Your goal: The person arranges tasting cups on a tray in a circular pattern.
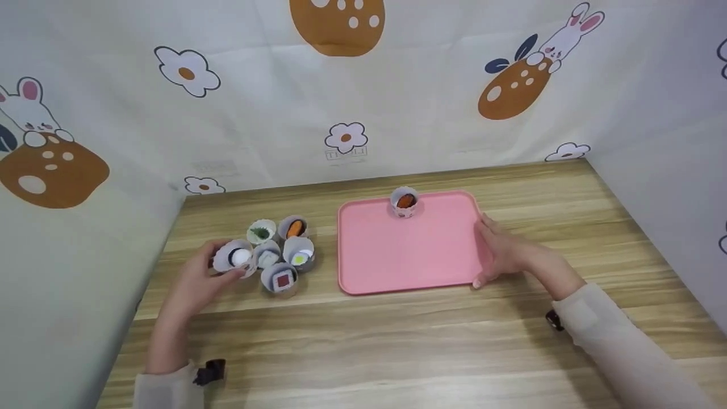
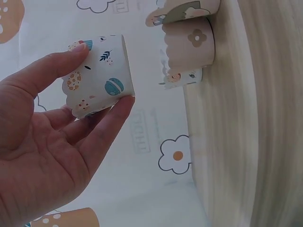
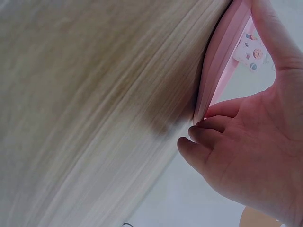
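Observation:
My left hand [image 1: 196,284] grips a white paper cup [image 2: 97,78] printed with sweets and leaves, thumb on one side and fingers on the other. Inside that cup is a white round piece [image 1: 241,257] on black. In the left wrist view the held cup is off the table, tilted. At the right end of a pink tray [image 1: 409,255], my right hand [image 1: 502,250] holds the rim, thumb near the front corner and fingers farther back. One paper cup [image 1: 404,211] with an orange-red piece stands at the tray's back edge.
Left of the tray, several paper cups cluster on the wooden table [image 1: 363,352]: a green-leaf cup [image 1: 262,232], an orange-piece cup [image 1: 293,227], a yellow-green-centred cup [image 1: 299,253], a pale-piece cup [image 1: 267,255] and a dark-red-square cup [image 1: 279,279]. A printed curtain [image 1: 397,102] borders the table's back.

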A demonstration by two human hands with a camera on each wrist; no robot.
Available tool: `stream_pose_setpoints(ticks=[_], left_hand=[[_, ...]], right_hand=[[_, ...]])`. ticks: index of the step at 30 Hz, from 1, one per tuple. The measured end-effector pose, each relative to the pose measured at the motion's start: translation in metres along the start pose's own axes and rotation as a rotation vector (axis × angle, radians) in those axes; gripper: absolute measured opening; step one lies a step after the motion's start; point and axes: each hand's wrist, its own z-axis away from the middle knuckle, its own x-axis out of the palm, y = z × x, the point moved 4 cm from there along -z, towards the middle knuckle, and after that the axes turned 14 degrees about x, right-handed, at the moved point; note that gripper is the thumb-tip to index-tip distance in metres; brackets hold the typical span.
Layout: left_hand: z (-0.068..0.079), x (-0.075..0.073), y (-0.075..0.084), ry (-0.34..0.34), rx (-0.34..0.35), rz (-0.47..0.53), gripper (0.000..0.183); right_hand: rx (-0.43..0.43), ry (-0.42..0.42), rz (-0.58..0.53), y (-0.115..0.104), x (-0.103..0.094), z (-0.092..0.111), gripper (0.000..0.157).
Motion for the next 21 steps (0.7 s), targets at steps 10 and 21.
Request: stream_pose_setpoints(ticks=[10, 21], left_hand=[[-0.010, 0.006, 0.012, -0.008, 0.011, 0.056, 0.058], [-0.020, 0.016, 0.023, -0.025, 0.020, 0.081, 0.060]], right_hand=[[-0.006, 0.004, -0.018, 0.000, 0.000, 0.001, 0.143], [-0.001, -0.004, -0.008, 0.000, 0.000, 0.001, 0.143]])
